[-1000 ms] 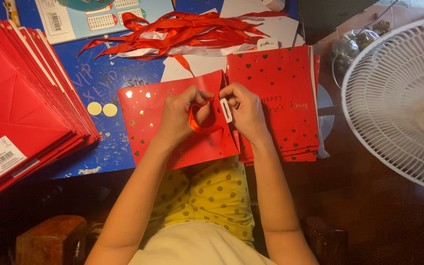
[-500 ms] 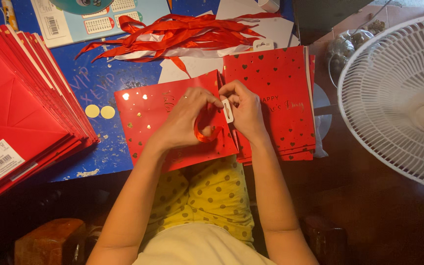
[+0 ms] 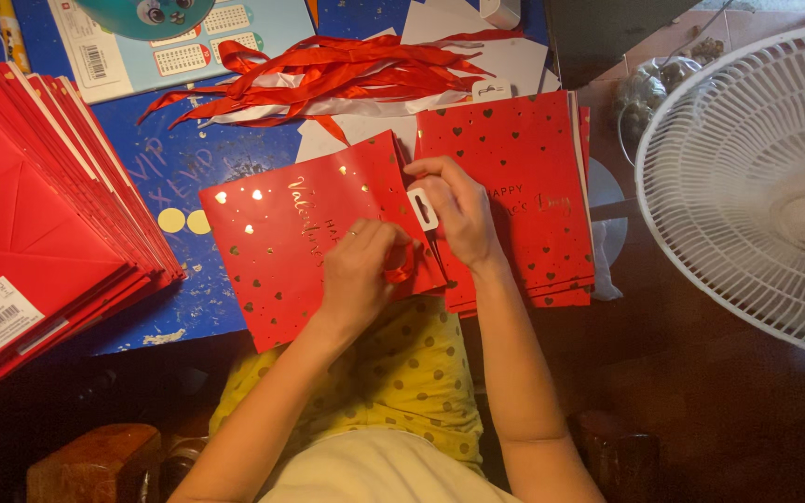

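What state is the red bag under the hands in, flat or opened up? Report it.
Flat. The red bag lies folded on the blue table, its printed face up, with the left hand pressing on it.

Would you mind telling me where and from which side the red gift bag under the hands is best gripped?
I would take the red gift bag by its bare left edge, coming from the left over the blue mat. It lies flat and tilted, that half is uncovered, while the left hand and right hand work the red ribbon at its right end.
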The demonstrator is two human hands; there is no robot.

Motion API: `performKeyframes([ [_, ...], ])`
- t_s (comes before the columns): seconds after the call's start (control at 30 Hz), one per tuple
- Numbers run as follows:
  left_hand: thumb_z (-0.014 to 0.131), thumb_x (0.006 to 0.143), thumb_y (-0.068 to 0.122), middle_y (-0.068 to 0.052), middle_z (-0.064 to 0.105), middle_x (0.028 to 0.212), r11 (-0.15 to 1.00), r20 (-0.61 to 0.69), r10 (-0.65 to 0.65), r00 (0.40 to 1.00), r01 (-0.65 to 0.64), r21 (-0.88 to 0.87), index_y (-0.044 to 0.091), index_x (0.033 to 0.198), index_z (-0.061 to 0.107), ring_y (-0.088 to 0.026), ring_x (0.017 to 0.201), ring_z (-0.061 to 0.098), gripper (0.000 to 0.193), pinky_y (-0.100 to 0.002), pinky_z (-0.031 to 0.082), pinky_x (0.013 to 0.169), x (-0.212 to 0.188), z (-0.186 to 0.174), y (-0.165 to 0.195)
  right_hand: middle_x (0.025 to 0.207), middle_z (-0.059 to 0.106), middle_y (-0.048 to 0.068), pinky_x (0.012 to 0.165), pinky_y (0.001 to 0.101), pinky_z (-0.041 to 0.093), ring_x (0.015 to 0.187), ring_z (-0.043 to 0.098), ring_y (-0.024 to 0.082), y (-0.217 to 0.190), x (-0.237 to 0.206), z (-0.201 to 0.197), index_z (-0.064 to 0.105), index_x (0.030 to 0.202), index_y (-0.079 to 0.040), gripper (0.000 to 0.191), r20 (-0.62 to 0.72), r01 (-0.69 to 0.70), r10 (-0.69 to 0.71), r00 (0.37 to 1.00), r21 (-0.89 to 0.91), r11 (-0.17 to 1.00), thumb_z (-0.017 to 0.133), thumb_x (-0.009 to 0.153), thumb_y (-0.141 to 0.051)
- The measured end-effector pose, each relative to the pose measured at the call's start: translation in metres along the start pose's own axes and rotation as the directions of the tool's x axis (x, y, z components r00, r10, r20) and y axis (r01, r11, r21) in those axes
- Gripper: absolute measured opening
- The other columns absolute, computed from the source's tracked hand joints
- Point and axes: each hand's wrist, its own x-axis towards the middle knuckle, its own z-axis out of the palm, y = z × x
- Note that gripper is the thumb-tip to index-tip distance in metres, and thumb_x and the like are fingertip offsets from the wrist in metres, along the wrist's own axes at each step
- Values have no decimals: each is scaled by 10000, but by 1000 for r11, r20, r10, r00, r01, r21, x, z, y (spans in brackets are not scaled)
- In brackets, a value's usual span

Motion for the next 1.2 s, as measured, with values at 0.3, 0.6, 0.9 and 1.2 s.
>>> performKeyframes([
  [0.3,792,836,-2,-56,710,931,986,-95,166,982,-165,13,51,915,634,-265,848,669,184,-368,526,710,21,-13,-30,1054,700,-3,836,203,529,951,645,30,-3,-3,2,571,1303,2,299,-101,58,-36,994,223,973,617,1028,-102],
  [0.6,768,946,61,-89,755,928,908,-110,-234,966,176,-380,12,940,648,-163,849,752,129,-295,594,794,18,-6,-46,799,561,0,641,210,369,752,444,28,13,-6,-3,652,989,56,115,97,-68,67,993,6,998,584,1066,4],
  [0.9,654,987,25,-126,775,993,797,-54,-326,944,244,-552,4,936,539,-133,910,730,127,-275,582,834,13,-6,-53,1023,734,1,813,257,546,910,643,40,-5,-3,-1,632,1197,23,291,197,-71,82,977,-62,996,634,907,-4],
  [1.2,619,1062,103,-118,774,975,562,48,-503,863,368,-741,53,994,472,-85,759,571,169,-261,481,714,13,-2,-60,1092,710,87,829,293,559,944,690,144,-8,-1,-4,701,1153,-21,290,247,-24,57,967,-135,991,664,865,-15],
])
